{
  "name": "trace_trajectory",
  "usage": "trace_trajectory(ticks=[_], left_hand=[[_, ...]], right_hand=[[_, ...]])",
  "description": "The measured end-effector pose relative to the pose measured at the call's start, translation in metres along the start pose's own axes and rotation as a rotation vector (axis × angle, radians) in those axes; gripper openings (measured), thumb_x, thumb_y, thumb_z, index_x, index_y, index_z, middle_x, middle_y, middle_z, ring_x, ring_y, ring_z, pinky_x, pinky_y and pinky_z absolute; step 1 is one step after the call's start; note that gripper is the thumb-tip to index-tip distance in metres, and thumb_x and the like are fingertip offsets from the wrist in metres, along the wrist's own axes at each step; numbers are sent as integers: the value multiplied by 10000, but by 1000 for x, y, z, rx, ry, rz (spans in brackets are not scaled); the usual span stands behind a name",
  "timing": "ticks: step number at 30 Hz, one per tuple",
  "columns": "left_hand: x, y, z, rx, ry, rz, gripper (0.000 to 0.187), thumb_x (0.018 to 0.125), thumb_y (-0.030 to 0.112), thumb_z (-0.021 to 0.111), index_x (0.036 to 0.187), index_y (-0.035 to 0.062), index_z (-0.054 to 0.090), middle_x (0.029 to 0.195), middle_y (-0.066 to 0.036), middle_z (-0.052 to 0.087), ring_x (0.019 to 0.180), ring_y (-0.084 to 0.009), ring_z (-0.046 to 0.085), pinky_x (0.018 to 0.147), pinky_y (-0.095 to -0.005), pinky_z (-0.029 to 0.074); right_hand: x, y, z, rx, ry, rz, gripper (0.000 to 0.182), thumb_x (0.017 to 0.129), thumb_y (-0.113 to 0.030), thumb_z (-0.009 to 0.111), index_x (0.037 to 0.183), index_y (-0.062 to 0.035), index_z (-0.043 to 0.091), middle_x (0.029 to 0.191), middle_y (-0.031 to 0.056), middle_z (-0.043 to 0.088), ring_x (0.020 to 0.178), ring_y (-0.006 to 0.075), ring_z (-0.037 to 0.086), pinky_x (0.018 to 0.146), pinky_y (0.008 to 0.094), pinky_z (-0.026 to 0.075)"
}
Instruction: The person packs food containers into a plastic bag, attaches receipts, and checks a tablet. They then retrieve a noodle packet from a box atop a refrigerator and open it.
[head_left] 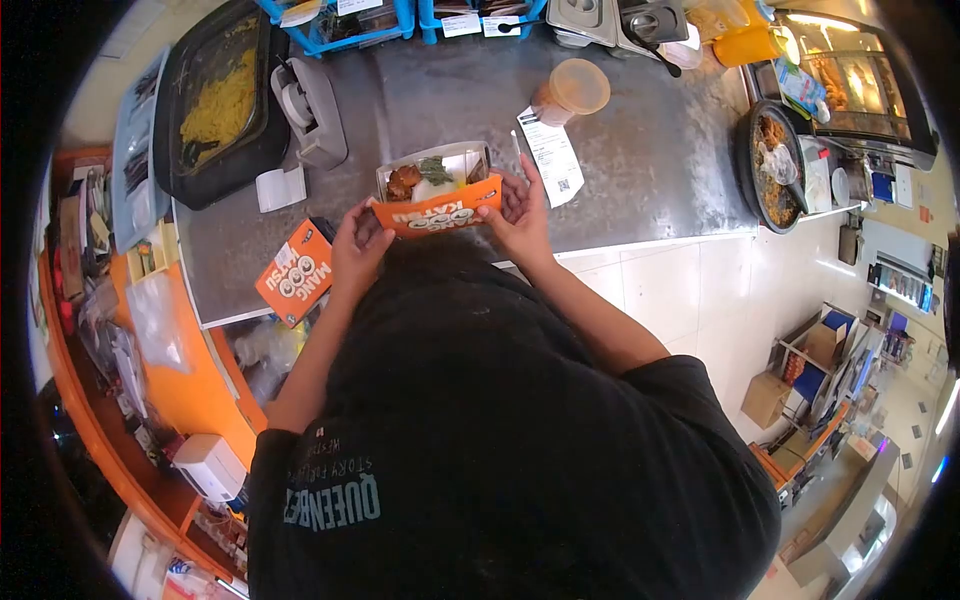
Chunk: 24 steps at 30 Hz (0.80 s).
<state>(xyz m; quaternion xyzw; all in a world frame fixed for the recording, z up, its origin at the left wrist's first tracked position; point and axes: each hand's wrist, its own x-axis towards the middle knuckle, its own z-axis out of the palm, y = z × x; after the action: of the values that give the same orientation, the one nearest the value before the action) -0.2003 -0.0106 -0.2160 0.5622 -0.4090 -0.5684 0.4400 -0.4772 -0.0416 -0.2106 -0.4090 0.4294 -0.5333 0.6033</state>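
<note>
An open takeaway food box (440, 212) with an orange printed lid or flap lies at the counter's front edge, close to my body. Inside it are browned pieces of food (404, 182), a white portion, probably rice, and green leaves (435, 171). My left hand (358, 245) grips the orange panel at its left end, thumb on the front. At the right end, my right hand (520, 213) holds the same panel, thumb pressed on it and fingers around the corner. A closed orange box (297, 272) sits left of my left hand. Beyond my right hand lies a printed receipt (550, 160).
A lidded plastic tub (578, 88) stands at the receipt's far end. At left are a tape dispenser (308, 112) and a black tray (265, 125) of yellow food. Blue baskets (425, 22) and metal containers (650, 20) line the back. A round black pan (752, 190) is at right.
</note>
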Motion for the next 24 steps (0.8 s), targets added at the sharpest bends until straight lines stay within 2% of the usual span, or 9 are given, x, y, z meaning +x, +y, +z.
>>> trace_trajectory(ticks=[3, 6, 7, 10, 11, 14, 20, 23, 24], left_hand=[[10, 7, 4, 177, 38, -90, 527, 933, 122, 689, 1382, -42, 466, 1311, -190, 602, 1219, -241, 605, 1018, -350, 492], [22, 5, 0, 450, 46, -70, 422, 971, 251, 644, 1265, -46, 581, 1179, -211, 672, 1109, -282, 659, 945, -378, 510], [22, 6, 5, 584, 83, 27, 423, 994, 343, 584, 1137, -50, 649, 1041, -241, 689, 979, -354, 675, 870, -425, 504], [28, 21, 10, 732, 45, 6, 415, 994, 336, 571, 1113, -54, 651, 1004, -259, 676, 939, -405, 656, 848, -457, 498], [29, 25, 13, 732, 38, 21, 439, 998, 359, 554, 1049, -66, 652, 961, -279, 662, 920, -440, 637, 818, -486, 487], [32, 40, 20, 830, 10, -29, 476, 1000, 386, 545, 970, -77, 649, 930, -296, 656, 912, -459, 629, 807, -508, 481], [33, 41, 22, 902, 44, 16, 542, 1004, 413, 526, 818, -80, 652, 830, -314, 654, 839, -489, 635, 781, -537, 482], [35, 44, 23, 957, 36, -59, 562, 1005, 420, 519, 799, -83, 663, 830, -336, 649, 849, -497, 639, 794, -547, 486], [35, 43, 23, 970, 26, -76, 576, 1012, 424, 501, 799, -86, 665, 828, -339, 648, 852, -501, 639, 804, -552, 484]], right_hand=[[5, 8, 4, 9, 93, 7, 921, 865, -14, 750, 1545, -65, 132, 1370, 196, 452, 1292, 280, 509, 1085, 412, 451], [12, 12, 4, -156, 167, 74, 870, 874, -57, 762, 1521, -53, 180, 1276, 160, 497, 1210, 243, 563, 1009, 398, 511], [13, 14, 4, -202, 188, 53, 831, 883, -97, 766, 1503, -31, 217, 1240, 151, 515, 1147, 229, 590, 956, 379, 528], [15, 9, 7, -391, 238, 79, 813, 884, -109, 769, 1493, -19, 238, 1202, 138, 538, 1113, 211, 599, 907, 356, 532], [14, 6, 9, -398, 253, 70, 744, 907, -130, 748, 1472, -2, 282, 1135, 137, 589, 1068, 203, 614, 891, 342, 528], [20, -14, 7, -550, 205, 117, 679, 936, -156, 718, 1452, 12, 311, 1099, 152, 642, 1030, 204, 639, 888, 332, 529], [28, 11, -4, -516, 258, 1, 635, 952, -190, 704, 1428, 30, 346, 1067, 185, 686, 977, 194, 675, 872, 329, 541], [37, -1, 7, -424, 311, 182, 642, 926, -196, 731, 1411, 49, 390, 1015, 213, 705, 961, 258, 696, 892, 364, 536], [38, 2, 5, -444, 297, 158, 635, 926, -200, 732, 1407, 48, 400, 1021, 219, 707, 967, 258, 697, 885, 362, 538]])
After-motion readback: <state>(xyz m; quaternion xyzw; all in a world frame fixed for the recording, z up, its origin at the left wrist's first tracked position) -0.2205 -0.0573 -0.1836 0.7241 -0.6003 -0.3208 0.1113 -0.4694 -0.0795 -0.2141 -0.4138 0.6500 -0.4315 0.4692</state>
